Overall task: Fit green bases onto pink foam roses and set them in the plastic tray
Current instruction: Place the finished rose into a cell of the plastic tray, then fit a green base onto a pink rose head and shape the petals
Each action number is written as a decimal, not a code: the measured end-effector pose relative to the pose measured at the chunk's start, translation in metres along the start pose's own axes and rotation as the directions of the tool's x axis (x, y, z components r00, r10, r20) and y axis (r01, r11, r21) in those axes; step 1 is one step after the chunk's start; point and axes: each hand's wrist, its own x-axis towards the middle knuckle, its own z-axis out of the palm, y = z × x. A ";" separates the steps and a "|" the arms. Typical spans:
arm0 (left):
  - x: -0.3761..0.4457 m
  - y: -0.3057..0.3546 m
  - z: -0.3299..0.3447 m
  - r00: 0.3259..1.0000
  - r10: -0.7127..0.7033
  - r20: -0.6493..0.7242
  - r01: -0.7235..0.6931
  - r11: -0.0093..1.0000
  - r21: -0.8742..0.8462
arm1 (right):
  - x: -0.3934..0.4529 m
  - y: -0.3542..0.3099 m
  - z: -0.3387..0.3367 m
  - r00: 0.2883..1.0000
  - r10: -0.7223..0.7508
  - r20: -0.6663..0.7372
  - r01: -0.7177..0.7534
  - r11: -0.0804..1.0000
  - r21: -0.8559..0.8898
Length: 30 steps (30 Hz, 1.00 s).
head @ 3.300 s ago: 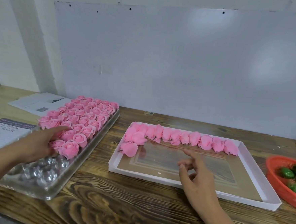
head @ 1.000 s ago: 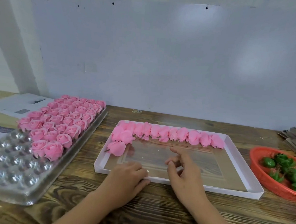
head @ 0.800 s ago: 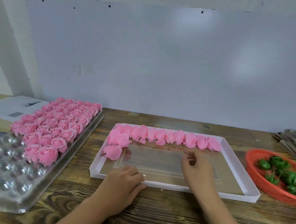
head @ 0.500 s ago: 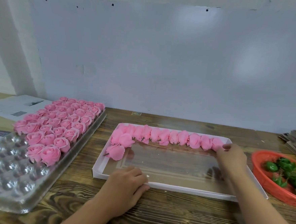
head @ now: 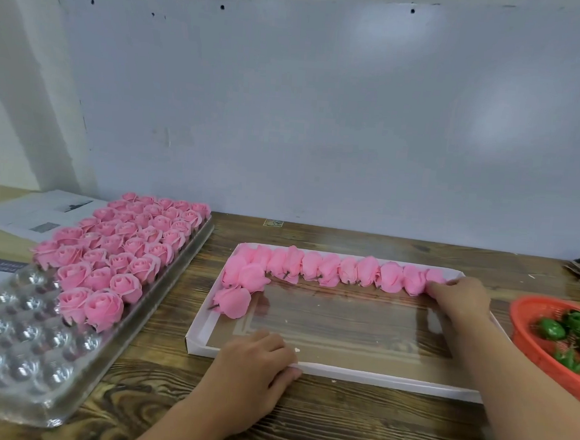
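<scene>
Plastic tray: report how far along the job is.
Done: the plastic tray is filled with roses except its near cups. In hand: the right hand reaches the endmost rose in the white box. Left: the box's row and the green bases.

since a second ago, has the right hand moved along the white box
Yes. The right hand has gone from the middle of the white box to its far right corner, and now touches the last pink rose of the row.
</scene>
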 end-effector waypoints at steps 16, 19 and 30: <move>-0.001 0.001 0.000 1.000 -0.014 0.016 0.014 1.000 -0.016 | -0.037 -0.014 -0.021 0.980 -0.131 -0.150 0.153 0.978 0.145; 0.000 0.001 0.000 1.000 -0.011 0.017 0.011 1.000 -0.019 | -0.057 -0.016 -0.025 0.967 -0.212 -0.138 0.230 0.964 0.133; 0.001 0.003 -0.004 0.999 -0.016 0.035 0.017 0.999 -0.031 | -0.148 -0.029 -0.004 0.917 -0.261 0.300 0.025 0.791 0.611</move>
